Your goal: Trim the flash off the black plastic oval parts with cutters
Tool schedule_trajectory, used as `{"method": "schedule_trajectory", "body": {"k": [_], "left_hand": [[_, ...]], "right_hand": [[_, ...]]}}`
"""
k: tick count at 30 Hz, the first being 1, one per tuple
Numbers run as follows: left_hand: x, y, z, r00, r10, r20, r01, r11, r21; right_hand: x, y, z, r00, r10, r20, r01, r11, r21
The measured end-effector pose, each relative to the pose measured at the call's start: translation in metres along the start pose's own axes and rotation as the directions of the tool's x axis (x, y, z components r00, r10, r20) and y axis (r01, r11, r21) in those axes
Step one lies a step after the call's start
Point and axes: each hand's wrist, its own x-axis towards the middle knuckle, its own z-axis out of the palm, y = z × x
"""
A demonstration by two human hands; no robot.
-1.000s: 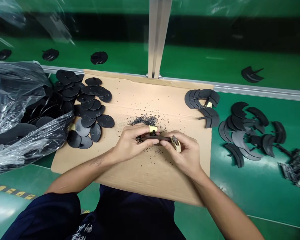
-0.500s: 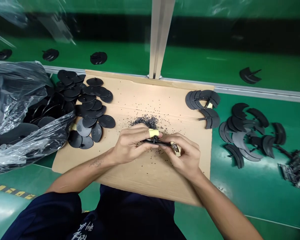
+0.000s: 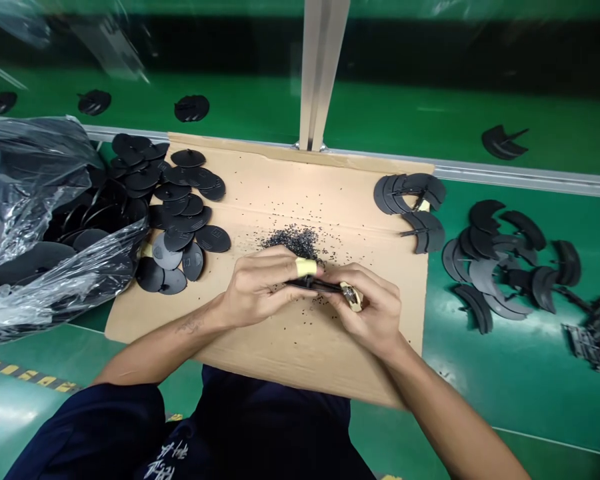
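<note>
My left hand (image 3: 260, 287) and my right hand (image 3: 373, 307) meet over the middle of a brown cardboard sheet (image 3: 290, 347). Both are closed on one thin black plastic disc (image 3: 316, 285), held flat and edge-on between them. A yellow finger cot (image 3: 306, 267) covers a left fingertip that rests on top of the disc. My right hand also grips a small tan-handled tool (image 3: 351, 295) against the disc's right end. Just beyond the hands lies a small heap of black shavings (image 3: 295, 239), with specks scattered around it.
Several loose black discs (image 3: 180, 200) spill from a clear plastic bag (image 3: 35, 220) at the left. Cut half-disc pieces (image 3: 413, 207) lie at the cardboard's right edge and more (image 3: 505, 260) on the green table. A metal post (image 3: 320, 73) rises behind; a green conveyor carries a few parts.
The hands have stayed in place; the disc has tilted from showing a brownish face to lying edge-on. The view has shifted slightly.
</note>
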Motion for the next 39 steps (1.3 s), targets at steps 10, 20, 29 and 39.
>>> {"method": "schedule_trajectory", "body": {"k": [10,20,29,39], "left_hand": [[-0.004,-0.002,-0.002,0.943,-0.258,0.212,0.321,0.874,-0.364],[-0.002,-0.009,-0.010,0.979,-0.185,0.081,0.185,0.983,0.013],[-0.003,-0.011,-0.009,0.988,-0.089,0.124,0.095,0.995,-0.038],[-0.004,-0.011,-0.005,0.991,-0.060,0.118,0.069,0.995,-0.074]], "right_hand": [[0.006,-0.004,-0.004,0.987,0.158,0.001,-0.157,0.981,0.111],[0.011,0.008,-0.013,0.996,0.076,0.051,-0.054,0.941,-0.335],[0.006,0.010,-0.016,0.976,-0.035,0.214,0.128,0.889,-0.439],[0.003,0.009,-0.016,0.975,-0.047,0.217,0.148,0.868,-0.474]]}}
